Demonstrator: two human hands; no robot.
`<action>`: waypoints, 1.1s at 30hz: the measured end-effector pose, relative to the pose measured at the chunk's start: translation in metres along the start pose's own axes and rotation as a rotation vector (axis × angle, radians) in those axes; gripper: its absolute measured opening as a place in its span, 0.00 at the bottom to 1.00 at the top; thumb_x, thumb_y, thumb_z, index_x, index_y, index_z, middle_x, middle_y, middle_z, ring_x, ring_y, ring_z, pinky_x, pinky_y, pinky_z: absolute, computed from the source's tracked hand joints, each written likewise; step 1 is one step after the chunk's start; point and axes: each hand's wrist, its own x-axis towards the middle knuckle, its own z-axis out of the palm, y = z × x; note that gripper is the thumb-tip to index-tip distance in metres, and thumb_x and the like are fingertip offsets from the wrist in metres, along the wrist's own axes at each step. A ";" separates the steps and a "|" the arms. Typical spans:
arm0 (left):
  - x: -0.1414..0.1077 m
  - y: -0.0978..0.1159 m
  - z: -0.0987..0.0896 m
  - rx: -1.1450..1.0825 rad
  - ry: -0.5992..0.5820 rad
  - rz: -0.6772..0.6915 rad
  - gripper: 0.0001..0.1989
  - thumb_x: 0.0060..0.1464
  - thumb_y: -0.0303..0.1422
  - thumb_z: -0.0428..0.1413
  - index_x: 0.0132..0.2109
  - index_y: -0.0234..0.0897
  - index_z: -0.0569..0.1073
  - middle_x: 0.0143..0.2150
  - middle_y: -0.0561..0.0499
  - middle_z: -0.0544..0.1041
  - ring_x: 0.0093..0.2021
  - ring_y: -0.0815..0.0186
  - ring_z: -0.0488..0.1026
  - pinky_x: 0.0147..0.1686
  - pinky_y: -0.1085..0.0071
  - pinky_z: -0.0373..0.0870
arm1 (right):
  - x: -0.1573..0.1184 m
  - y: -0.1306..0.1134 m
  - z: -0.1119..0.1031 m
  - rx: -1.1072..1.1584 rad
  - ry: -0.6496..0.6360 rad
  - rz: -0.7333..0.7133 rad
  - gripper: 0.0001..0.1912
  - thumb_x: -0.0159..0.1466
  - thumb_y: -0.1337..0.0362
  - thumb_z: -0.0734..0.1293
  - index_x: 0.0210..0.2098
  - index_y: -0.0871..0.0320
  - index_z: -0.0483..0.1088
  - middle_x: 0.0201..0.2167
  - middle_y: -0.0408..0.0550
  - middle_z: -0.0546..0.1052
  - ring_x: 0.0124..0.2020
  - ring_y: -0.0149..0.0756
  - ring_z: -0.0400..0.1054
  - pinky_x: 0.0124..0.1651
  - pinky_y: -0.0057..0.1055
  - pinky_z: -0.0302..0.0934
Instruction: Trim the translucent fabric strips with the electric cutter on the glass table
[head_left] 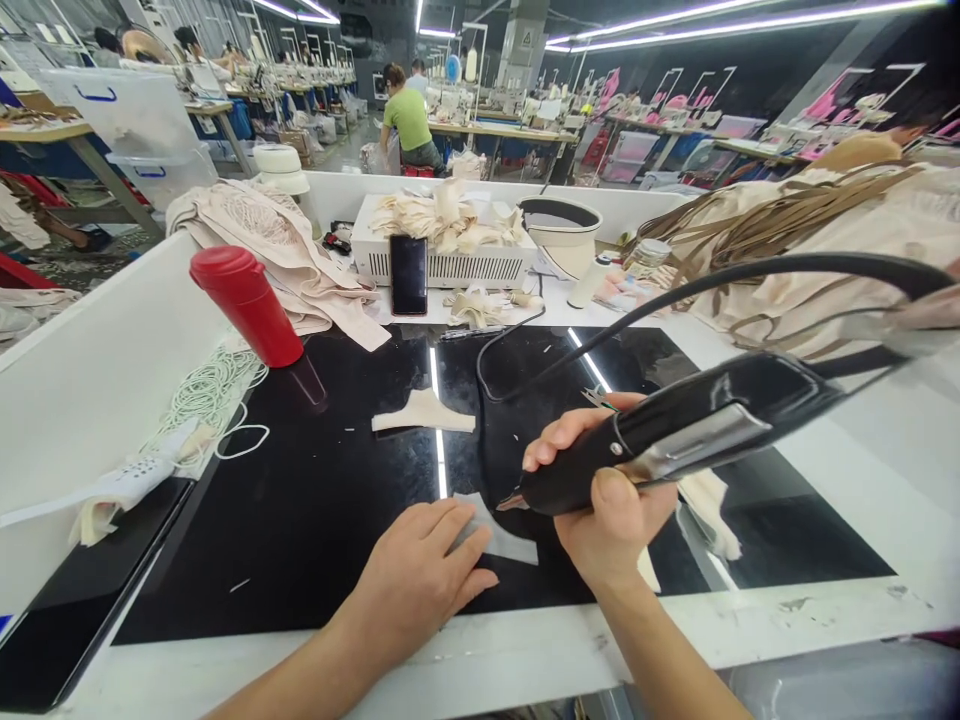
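Note:
My right hand is wrapped round a black corded hand tool with a metal lever on its side. The tool's narrow metal tip points left, close to the curved edge of a small grey fabric piece. On that piece my left hand lies flat, fingers stretched out and pressing its left part to the black board. The fingers cover some of the piece. Farther back on the board rests a cream fabric piece of curved shape. Whether the tip touches the grey fabric I cannot tell.
A red bottle stands at the board's back left, beside pale cord and a power strip. Behind are a phone and a white vented box topped with fabric scraps. The tool's black cable arches at right.

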 end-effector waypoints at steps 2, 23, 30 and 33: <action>0.000 0.000 0.000 0.004 0.006 0.003 0.17 0.71 0.41 0.48 0.53 0.35 0.74 0.51 0.43 0.79 0.49 0.55 0.78 0.43 0.57 0.78 | -0.002 0.001 -0.001 0.013 0.001 -0.006 0.21 0.62 0.55 0.73 0.52 0.49 0.65 0.33 0.41 0.73 0.27 0.33 0.70 0.29 0.35 0.70; 0.001 0.001 -0.001 0.012 -0.018 0.016 0.14 0.69 0.38 0.52 0.53 0.36 0.75 0.51 0.42 0.78 0.50 0.55 0.77 0.45 0.57 0.77 | -0.008 -0.005 -0.008 -0.033 -0.046 0.013 0.22 0.62 0.54 0.73 0.52 0.48 0.66 0.33 0.41 0.72 0.28 0.34 0.69 0.28 0.34 0.69; 0.001 -0.002 -0.001 0.018 0.006 0.043 0.14 0.70 0.36 0.49 0.53 0.34 0.76 0.50 0.41 0.80 0.49 0.53 0.79 0.43 0.55 0.79 | -0.017 -0.021 -0.031 -0.091 0.032 -0.004 0.23 0.60 0.53 0.74 0.51 0.50 0.67 0.32 0.41 0.72 0.27 0.34 0.68 0.26 0.33 0.69; 0.000 -0.003 -0.001 0.008 0.009 0.042 0.14 0.71 0.36 0.49 0.52 0.35 0.76 0.51 0.41 0.80 0.49 0.52 0.79 0.43 0.55 0.80 | -0.018 -0.020 -0.035 -0.091 0.026 -0.009 0.22 0.61 0.54 0.74 0.52 0.50 0.67 0.32 0.41 0.73 0.27 0.34 0.69 0.27 0.34 0.69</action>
